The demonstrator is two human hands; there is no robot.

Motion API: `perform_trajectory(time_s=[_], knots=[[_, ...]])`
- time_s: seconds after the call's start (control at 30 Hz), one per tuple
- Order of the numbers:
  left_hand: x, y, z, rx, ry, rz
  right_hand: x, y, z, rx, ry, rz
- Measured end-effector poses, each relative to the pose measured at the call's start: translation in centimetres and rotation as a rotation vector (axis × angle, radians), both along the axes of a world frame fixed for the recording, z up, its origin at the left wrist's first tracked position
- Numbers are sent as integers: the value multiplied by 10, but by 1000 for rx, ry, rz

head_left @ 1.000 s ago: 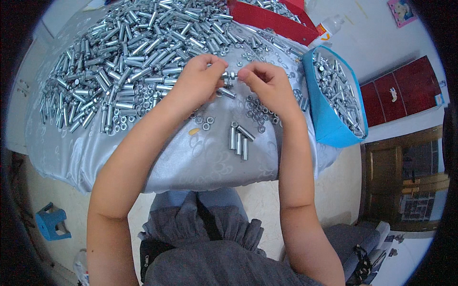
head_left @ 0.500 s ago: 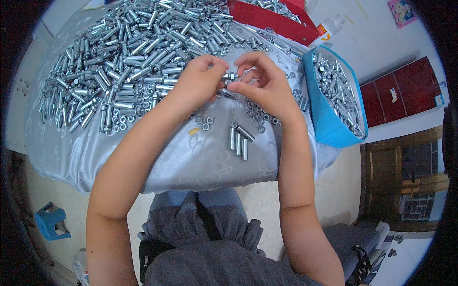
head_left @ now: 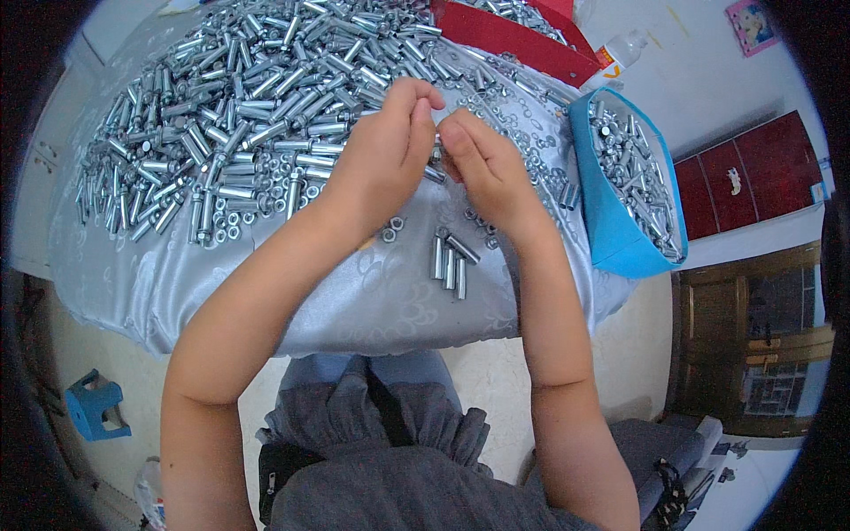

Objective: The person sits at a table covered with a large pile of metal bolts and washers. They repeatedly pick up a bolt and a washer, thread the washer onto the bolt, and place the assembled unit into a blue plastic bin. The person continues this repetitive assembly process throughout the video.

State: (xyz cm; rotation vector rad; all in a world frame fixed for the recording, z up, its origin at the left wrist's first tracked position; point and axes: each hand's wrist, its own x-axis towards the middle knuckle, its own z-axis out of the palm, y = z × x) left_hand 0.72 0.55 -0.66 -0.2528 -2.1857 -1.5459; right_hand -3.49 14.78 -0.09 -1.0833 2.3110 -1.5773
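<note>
Together, the left hand (head_left: 381,155) and right hand (head_left: 487,168) pinch a small silver metal bolt (head_left: 436,164), probably one piece, above the grey cloth-covered worktop (head_left: 354,301), near four loose silver sleeves (head_left: 449,259).

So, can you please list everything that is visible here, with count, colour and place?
metal sleeves: a large heap, silver, far left of the table
nuts and washers: many, silver, scattered near the hands
finished sleeves: about four, silver, near edge below the hands
tablecloth: one, pale grey
blue bin: one, full of metal parts, right
red tray: one, far side
small stool: one, blue, floor at left
left hand, right hand: together holding a small metal part
</note>
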Motion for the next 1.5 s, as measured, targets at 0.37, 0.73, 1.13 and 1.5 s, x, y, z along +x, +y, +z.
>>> perform_trajectory(time_s=[0.37,0.73,1.13,1.5], knots=[[-1,-2,-1,-180,55,-122,-3,3,15,-225,-476,-232],[-8,-19,11,-194,-185,-260,-20,21,17,-499,-440,-389],[-38,-72,2,-152,228,613,-19,20,13,-330,-325,-382],[-49,-102,-12,-241,162,722,-30,25,5,-137,-81,-513]])
